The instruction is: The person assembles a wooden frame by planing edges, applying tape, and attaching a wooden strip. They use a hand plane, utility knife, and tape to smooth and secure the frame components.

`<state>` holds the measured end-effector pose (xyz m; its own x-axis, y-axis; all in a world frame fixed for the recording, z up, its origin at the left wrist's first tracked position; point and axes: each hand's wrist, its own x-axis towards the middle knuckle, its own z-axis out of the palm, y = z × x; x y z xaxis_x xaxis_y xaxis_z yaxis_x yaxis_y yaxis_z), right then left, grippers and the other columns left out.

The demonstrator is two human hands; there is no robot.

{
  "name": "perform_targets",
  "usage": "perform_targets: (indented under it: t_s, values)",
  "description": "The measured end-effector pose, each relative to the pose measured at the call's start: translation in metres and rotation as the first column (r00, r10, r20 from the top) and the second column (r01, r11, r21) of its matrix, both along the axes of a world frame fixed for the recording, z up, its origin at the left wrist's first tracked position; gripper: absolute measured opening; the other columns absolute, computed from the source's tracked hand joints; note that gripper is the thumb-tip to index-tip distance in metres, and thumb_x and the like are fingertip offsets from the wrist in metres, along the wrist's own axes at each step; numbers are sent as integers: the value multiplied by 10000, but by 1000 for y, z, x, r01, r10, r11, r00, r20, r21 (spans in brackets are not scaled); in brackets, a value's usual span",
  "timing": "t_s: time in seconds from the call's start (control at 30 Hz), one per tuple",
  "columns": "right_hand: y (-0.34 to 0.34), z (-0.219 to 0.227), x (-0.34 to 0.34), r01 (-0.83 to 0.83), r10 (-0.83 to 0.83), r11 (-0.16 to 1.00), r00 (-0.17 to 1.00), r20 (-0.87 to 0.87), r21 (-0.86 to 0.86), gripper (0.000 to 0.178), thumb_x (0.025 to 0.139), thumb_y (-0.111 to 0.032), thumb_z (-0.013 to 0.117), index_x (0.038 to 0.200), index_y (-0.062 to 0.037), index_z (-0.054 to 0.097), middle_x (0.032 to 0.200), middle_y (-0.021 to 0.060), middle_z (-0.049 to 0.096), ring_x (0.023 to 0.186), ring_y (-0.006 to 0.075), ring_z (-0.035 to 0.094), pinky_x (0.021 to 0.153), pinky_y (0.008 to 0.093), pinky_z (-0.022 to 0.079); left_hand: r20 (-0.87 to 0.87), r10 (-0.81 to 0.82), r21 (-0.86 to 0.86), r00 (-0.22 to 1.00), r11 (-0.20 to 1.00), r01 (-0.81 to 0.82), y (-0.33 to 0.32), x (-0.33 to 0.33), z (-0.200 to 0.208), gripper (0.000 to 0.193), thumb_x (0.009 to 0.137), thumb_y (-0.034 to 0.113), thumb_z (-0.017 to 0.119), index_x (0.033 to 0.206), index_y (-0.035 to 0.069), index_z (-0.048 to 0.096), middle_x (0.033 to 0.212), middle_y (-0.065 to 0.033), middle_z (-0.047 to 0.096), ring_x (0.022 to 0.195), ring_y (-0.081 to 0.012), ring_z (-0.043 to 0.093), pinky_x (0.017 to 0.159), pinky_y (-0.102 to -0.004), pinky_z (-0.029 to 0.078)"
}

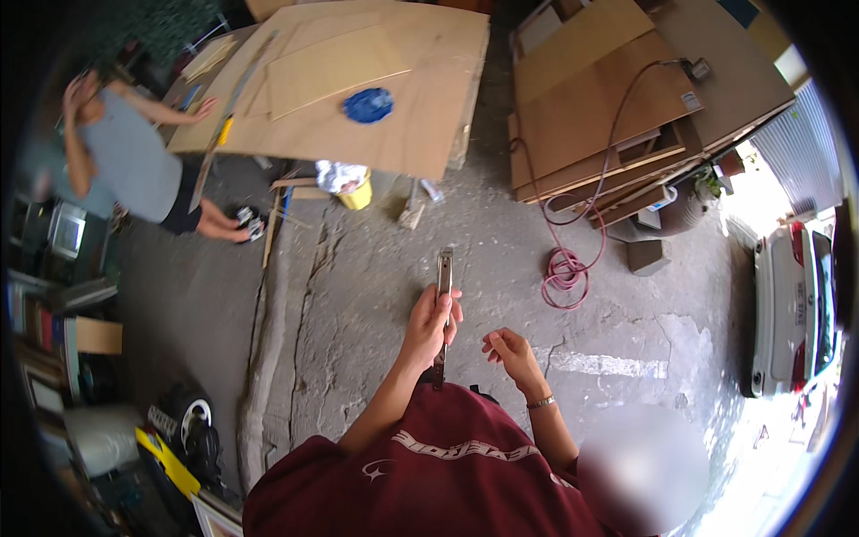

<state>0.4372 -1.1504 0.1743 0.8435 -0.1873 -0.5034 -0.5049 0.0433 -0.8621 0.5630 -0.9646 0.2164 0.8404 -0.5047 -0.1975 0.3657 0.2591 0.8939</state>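
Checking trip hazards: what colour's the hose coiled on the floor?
Dull pinkish red; the hose shows best in the head view.

Red hose (565, 283) coiled on floor, ahead-right of grip, running over wooden panels (573, 116). Yellow bucket (356, 196) ahead-left of grip, whitish bundle (336, 174) on top. Beyond, blue item (368, 105) on large board (429, 116). White car (771, 309) far right. Person (134, 157) far ahead-left.

The shirt (447, 492) is maroon, bucket (356, 194) yellow, tool (446, 272) seemingly silvery.
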Motion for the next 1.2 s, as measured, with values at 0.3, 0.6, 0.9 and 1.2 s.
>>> perform_targets:
  t_s: [0.3,0.6,0.9,1.2]
  values:
    - [-174,-41,50,423,-467,880,855,-226,-218,330,1023,-283,600,1007,32,696,843,90,718,694,138,644,628,276,511,236,-282,-267,930,902,341,-197,205,37,386,1110,299,457,1389,34,419,859,-16,513,650,-57,449,587,-223,418]
    - [-319,-72,214,516,-525,851,828,-197,-100,361,1037,-343,581,1008,-3,699,836,48,713,689,104,615,635,258,471,414,-314,-187,854,890,417,-404,369,30,449,1089,301,507,1385,-21,408,930,-56,570,655,-68,469,605,-227,419]
    - [-482,9,494,-162,124,956,979,163,244,494,1110,-405,426,1229,22,643,901,56,705,870,135,647,872,304,501,-81,-45,-220,996,975,26,-571,547,-14,333,1103,227,485,1383,50,453,965,-59,570,618,-70,489,565,-246,449]
    - [-616,2,768,-187,181,976,982,57,115,308,1083,-242,539,1196,23,648,889,39,709,796,93,641,759,250,510,-173,119,-176,978,973,-149,-690,797,-71,335,1109,242,465,1388,59,428,998,-72,610,636,-100,554,582,-260,489]
